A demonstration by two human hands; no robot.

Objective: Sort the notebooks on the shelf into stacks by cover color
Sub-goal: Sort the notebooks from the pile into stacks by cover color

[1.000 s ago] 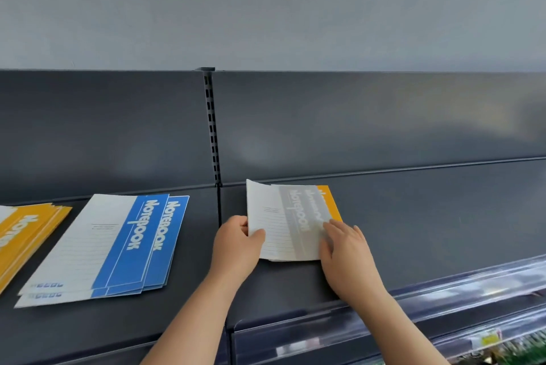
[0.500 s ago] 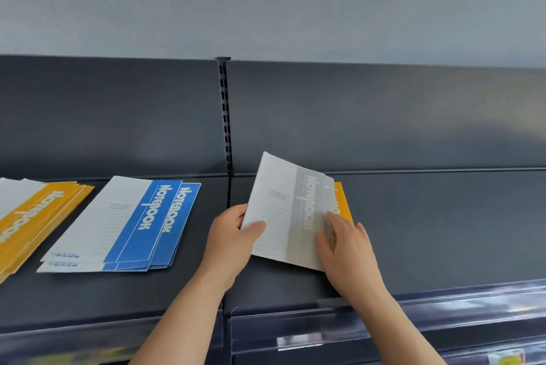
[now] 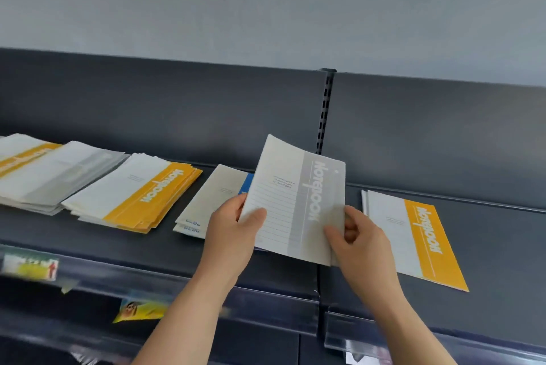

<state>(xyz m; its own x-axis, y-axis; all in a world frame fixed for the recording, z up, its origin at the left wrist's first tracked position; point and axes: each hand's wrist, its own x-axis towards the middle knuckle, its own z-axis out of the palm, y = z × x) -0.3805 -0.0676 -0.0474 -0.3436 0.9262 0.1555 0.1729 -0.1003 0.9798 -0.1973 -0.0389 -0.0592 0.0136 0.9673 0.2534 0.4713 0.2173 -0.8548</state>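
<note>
A grey-striped notebook (image 3: 295, 202) is lifted off the dark shelf (image 3: 487, 234), tilted toward me. My left hand (image 3: 233, 234) grips its left edge with the thumb on the cover. My right hand (image 3: 357, 240) pinches its lower right corner. An orange-striped notebook (image 3: 419, 237) lies on the shelf to the right. Behind the lifted one, a blue-striped stack (image 3: 206, 202) is partly hidden. Further left lie an orange-striped stack (image 3: 139, 196) and a grey-striped stack (image 3: 53, 175).
Another orange-striped notebook (image 3: 17, 151) shows at the far left edge. A slotted upright post (image 3: 325, 110) divides the shelf's back panel. A clear price rail (image 3: 266, 314) runs along the front edge, with colourful goods (image 3: 139, 310) on the shelf below.
Both hands lifted the grey-striped notebook off the orange-striped one and carried it left, over the blue-striped stack. My view swung left, revealing more stacks.
</note>
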